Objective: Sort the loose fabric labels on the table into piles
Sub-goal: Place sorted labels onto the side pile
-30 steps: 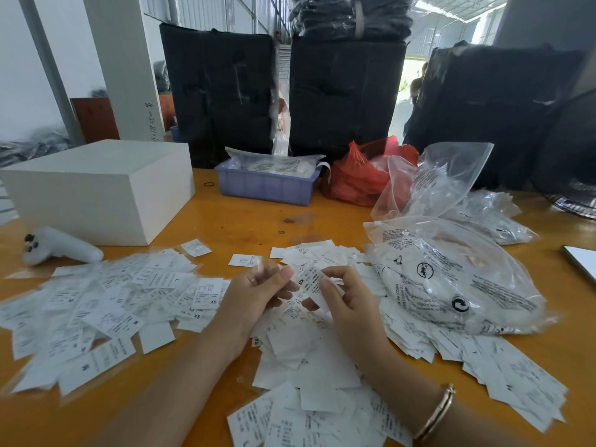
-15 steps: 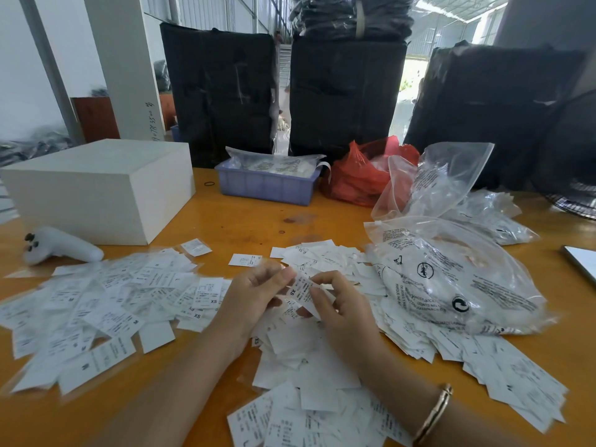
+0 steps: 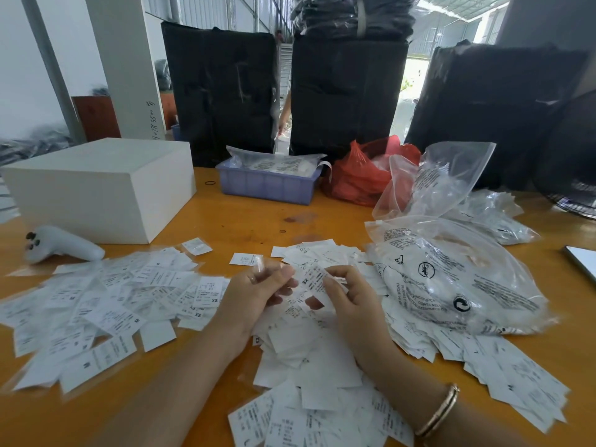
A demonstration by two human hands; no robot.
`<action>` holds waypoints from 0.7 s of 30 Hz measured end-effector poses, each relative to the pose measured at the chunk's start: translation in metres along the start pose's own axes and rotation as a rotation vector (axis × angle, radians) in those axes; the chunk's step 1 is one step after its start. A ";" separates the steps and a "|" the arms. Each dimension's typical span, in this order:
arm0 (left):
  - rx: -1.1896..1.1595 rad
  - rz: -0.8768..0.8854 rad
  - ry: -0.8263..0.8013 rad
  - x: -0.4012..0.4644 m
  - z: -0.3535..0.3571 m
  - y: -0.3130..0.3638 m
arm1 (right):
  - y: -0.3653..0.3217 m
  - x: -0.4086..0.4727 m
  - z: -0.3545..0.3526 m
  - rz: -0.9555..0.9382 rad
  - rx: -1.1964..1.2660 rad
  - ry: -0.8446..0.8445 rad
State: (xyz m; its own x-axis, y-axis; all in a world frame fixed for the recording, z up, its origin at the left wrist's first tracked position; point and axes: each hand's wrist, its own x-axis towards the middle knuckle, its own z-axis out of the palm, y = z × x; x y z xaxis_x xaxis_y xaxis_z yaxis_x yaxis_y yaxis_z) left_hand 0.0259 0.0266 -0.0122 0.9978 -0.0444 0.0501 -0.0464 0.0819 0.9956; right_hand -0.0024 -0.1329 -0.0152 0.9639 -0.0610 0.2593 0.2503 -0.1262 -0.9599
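I am holding one XS label (image 3: 312, 279) up between my hands; my right hand (image 3: 351, 301) is pinching it now, and my left hand (image 3: 258, 291) is letting go, curled on a clear wrapper; next it goes left, I think, onto the pile (image 3: 113, 304) on the table (image 3: 251, 221).

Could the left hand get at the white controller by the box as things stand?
Probably yes: the white controller lies uncovered on the left hand's side, nothing stands between them, though that hand pinches a label.
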 end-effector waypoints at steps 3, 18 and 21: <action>-0.053 -0.018 0.041 0.001 -0.001 0.000 | -0.002 -0.001 0.001 -0.012 0.049 -0.001; -0.070 -0.012 0.049 0.000 0.001 0.000 | -0.003 -0.005 0.004 -0.104 -0.110 -0.049; -0.045 -0.013 0.048 0.000 0.002 -0.001 | -0.006 -0.007 0.005 -0.130 -0.137 -0.037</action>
State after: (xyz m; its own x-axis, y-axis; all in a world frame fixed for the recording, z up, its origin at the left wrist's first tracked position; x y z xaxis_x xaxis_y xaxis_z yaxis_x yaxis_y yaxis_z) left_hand 0.0261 0.0247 -0.0125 0.9995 0.0017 0.0324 -0.0324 0.1267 0.9914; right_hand -0.0101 -0.1272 -0.0115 0.9275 0.0010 0.3739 0.3609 -0.2640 -0.8944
